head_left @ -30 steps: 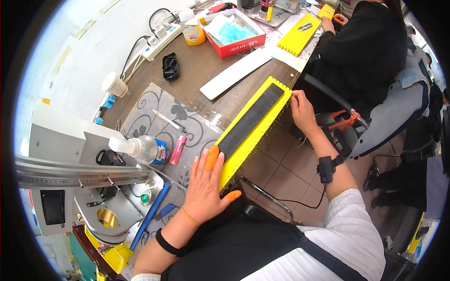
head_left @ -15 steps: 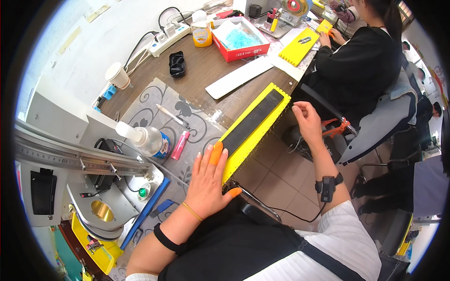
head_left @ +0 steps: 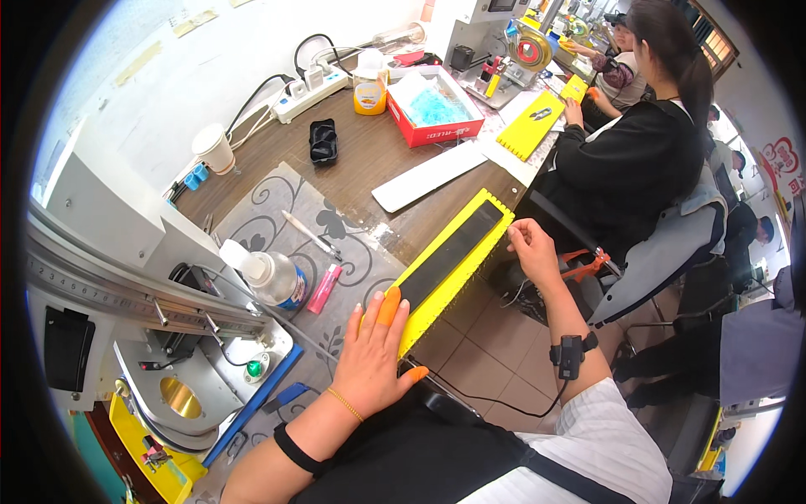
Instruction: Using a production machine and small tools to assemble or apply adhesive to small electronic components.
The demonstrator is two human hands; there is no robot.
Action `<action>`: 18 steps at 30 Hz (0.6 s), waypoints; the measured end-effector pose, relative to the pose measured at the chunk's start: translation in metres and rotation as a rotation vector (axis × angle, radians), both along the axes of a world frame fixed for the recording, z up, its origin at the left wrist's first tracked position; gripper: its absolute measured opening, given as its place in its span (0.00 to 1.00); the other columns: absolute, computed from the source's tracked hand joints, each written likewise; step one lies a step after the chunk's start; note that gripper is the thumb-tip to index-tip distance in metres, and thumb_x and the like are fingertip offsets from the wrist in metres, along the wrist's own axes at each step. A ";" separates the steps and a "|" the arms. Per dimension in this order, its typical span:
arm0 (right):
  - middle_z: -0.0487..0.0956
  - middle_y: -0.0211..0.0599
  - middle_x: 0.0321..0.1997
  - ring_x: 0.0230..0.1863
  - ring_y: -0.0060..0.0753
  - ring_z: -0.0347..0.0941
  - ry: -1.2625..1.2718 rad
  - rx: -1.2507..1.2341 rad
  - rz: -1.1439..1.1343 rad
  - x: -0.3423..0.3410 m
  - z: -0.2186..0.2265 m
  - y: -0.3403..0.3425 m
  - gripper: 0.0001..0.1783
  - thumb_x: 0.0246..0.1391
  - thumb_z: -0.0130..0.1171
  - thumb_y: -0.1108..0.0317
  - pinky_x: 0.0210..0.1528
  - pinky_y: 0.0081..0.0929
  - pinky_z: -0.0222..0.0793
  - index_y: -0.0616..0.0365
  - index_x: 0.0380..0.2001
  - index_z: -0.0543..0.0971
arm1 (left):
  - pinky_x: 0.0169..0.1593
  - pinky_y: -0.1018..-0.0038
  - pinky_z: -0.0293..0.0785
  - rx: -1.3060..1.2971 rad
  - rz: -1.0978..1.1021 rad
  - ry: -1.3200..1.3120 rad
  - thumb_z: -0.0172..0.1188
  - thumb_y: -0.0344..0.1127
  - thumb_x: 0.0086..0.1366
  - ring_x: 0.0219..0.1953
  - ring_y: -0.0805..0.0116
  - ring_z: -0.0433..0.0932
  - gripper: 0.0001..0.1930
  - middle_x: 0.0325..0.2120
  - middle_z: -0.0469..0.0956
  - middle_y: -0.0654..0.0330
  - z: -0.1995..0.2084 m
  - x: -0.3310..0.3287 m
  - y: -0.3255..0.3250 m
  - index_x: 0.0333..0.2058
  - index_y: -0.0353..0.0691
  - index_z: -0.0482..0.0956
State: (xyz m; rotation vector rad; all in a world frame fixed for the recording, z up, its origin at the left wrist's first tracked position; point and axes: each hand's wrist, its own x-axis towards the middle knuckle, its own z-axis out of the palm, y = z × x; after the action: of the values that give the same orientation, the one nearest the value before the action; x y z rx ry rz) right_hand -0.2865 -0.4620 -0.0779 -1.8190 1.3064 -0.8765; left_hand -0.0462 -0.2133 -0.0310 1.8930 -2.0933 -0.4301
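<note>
A long yellow board [head_left: 457, 278] with toothed ends and a black strip [head_left: 453, 254] down its middle lies slanted along the table's edge. Fine dark fibres fringe its right side. My left hand [head_left: 369, 361] rests on the board's near end, its fingers stretched out flat. Orange covers sit on one finger and the thumb. Beside the board's far right corner is my right hand [head_left: 536, 252], with thumb and fingertips pinched together. Whatever is in that pinch is too small to make out.
Left of the board lie a pink tube [head_left: 324, 289], a white pen [head_left: 311, 233] and a clear bottle [head_left: 273, 277]. Beyond are a white strip [head_left: 432, 175] and a red box [head_left: 435, 134]. A metal machine [head_left: 159, 378] stands at left; a co-worker [head_left: 634, 160] sits at right.
My right hand has come down and left, close to the board's far corner. The whole view has shifted slightly. My left hand stays on the board.
</note>
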 end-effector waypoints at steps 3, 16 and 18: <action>0.77 0.32 0.26 0.26 0.21 0.75 0.046 -0.041 0.011 0.000 0.001 0.001 0.08 0.60 0.55 0.67 0.30 0.20 0.70 0.63 0.34 0.74 | 0.70 0.54 0.38 0.010 -0.002 0.011 0.67 0.57 0.51 0.70 0.48 0.44 0.53 0.66 0.52 0.43 -0.001 0.000 -0.002 0.66 0.34 0.50; 0.73 0.32 0.26 0.26 0.21 0.72 -0.047 -0.327 0.032 0.006 -0.006 -0.011 0.05 0.61 0.52 0.71 0.30 0.21 0.68 0.62 0.33 0.70 | 0.70 0.54 0.39 0.026 -0.010 0.027 0.68 0.56 0.50 0.70 0.47 0.44 0.53 0.66 0.51 0.44 0.004 0.000 -0.004 0.66 0.34 0.49; 0.74 0.30 0.27 0.29 0.19 0.72 -0.216 -0.291 0.035 0.007 0.009 -0.018 0.07 0.63 0.50 0.69 0.34 0.19 0.67 0.61 0.34 0.71 | 0.70 0.54 0.39 0.013 -0.016 0.023 0.68 0.55 0.50 0.70 0.47 0.44 0.53 0.66 0.51 0.44 0.005 -0.003 -0.004 0.66 0.34 0.49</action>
State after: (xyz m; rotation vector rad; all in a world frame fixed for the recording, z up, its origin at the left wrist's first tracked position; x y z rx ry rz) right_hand -0.2793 -0.4800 -0.0693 -1.8960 1.0506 -1.2590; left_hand -0.0489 -0.2168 -0.0260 1.8713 -2.0968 -0.4684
